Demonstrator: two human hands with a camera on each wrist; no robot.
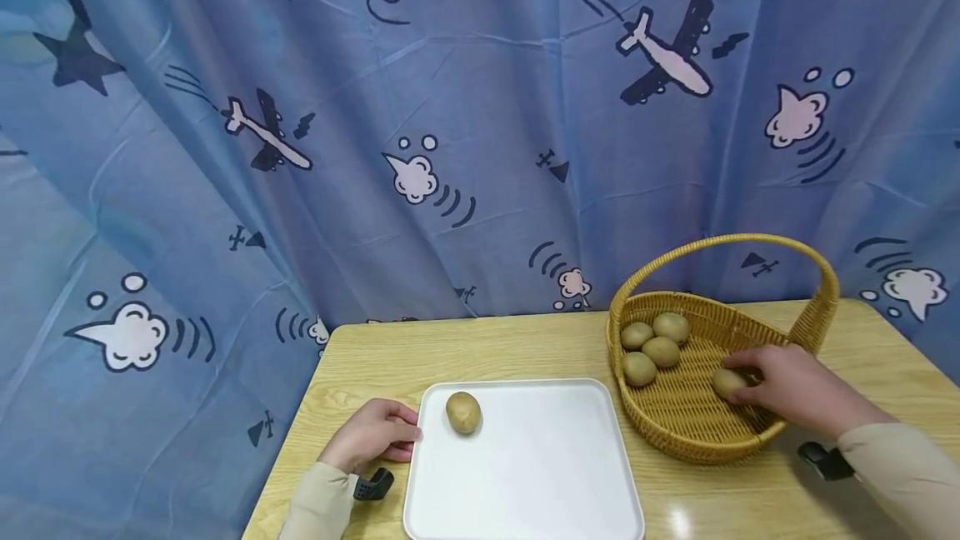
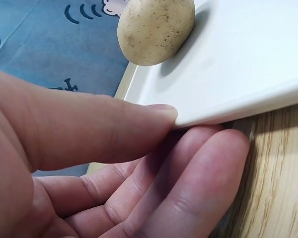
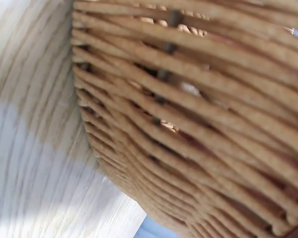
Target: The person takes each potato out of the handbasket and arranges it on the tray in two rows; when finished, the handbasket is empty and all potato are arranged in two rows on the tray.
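Note:
My left hand [image 1: 378,434] pinches the left rim of a white tray [image 1: 540,465]; in the left wrist view the thumb [image 2: 114,126] lies at the rim, with fingers curled below it. A potato [image 1: 463,412] rests at the tray's far left corner, also large in the left wrist view. Inside a woven basket [image 1: 652,427] on the right, my right hand [image 1: 787,382] holds another potato [image 1: 727,383] between thumb and fingers. Several potatoes [image 1: 662,352] lie together on the basket's left side. Only the basket's outer weave [image 3: 188,109] fills the right wrist view; hand and potato are hidden there.
The basket's tall arched handle [image 1: 723,242] rises over it, its right base close to my right hand. Tray and basket stand side by side on a wooden table [image 1: 487,348]. A blue patterned curtain [image 1: 480,148] hangs behind the table and along its left side.

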